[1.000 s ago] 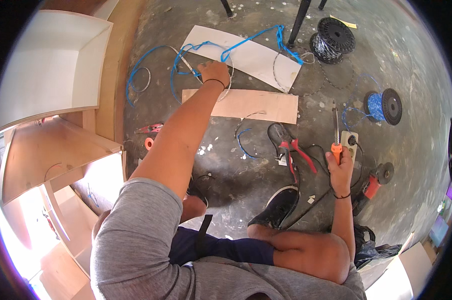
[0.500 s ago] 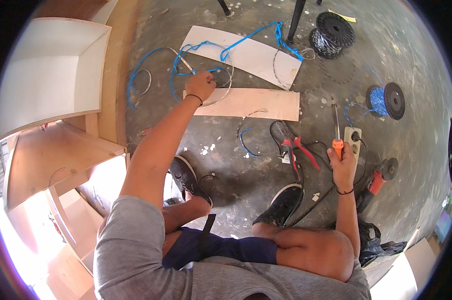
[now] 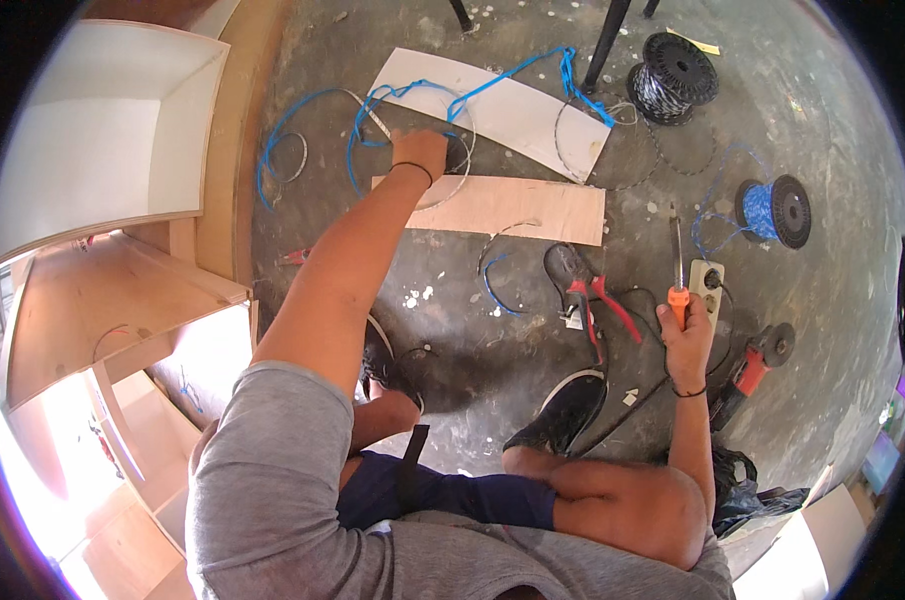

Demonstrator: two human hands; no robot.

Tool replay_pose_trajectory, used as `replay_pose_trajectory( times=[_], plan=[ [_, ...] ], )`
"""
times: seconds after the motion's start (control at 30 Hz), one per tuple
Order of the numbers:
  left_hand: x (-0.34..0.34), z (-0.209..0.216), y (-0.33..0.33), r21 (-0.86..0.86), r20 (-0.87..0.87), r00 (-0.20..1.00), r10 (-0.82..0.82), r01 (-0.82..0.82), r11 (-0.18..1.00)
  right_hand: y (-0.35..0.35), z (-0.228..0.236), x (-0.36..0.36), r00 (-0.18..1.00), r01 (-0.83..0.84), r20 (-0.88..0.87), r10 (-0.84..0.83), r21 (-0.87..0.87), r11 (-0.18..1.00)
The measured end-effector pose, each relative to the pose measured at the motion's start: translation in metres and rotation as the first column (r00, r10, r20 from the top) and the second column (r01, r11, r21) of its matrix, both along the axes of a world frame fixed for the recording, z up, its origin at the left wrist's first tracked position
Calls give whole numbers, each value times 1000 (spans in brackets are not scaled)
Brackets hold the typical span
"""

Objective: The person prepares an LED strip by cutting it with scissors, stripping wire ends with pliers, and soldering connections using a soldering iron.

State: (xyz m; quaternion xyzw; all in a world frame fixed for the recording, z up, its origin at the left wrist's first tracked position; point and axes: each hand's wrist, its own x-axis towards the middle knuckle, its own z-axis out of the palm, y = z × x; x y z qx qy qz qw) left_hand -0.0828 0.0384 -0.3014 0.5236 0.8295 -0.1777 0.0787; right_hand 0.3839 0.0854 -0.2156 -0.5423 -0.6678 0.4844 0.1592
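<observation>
My left hand [image 3: 421, 155] reaches forward to loops of blue cord [image 3: 358, 120] and thin whitish cord [image 3: 470, 150]. Its fingers are hidden behind the back of the hand, and a dark patch shows beside it. On the right, my right hand [image 3: 687, 335] is closed round the orange handle of a soldering iron [image 3: 679, 270], whose metal tip points away from me. Below the left hand lies a pale wooden strip [image 3: 513, 208]; a white board [image 3: 503, 110] is farther off, with blue cord across it. Red-handled pliers [image 3: 598, 298] rest between the hands.
A power strip [image 3: 706, 295] with a plug and an angle grinder [image 3: 756, 372] lie at the right. Beyond are a blue cord spool [image 3: 773, 210] and a black-and-white cord spool [image 3: 670, 80]. Wooden cabinets [image 3: 123, 130] line the left; black furniture legs [image 3: 605, 45] stand ahead.
My left hand has moved slightly right and forward, its fingers turning out of sight. My right hand still holds the soldering iron in much the same place.
</observation>
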Motion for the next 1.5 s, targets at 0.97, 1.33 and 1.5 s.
replay_pose_trajectory(
  times=[0.97, 1.33, 1.5],
  plan=[
    [-149, 136, -63, -27, 757, 395, 520, -777, 629, -1, -4, -4, 995, -93, 46, 90, 49, 994],
    [40, 101, -46, 311, 933, 357, -41, -745, 591, -7, -17, -6, 999, -39, 7, 40, -64, 997],
    [192, 42, -85, -151, 957, 21, 288, -814, 561, -19, -3, -39, 984, -179, 17, 179, 27, 983]
  ],
)
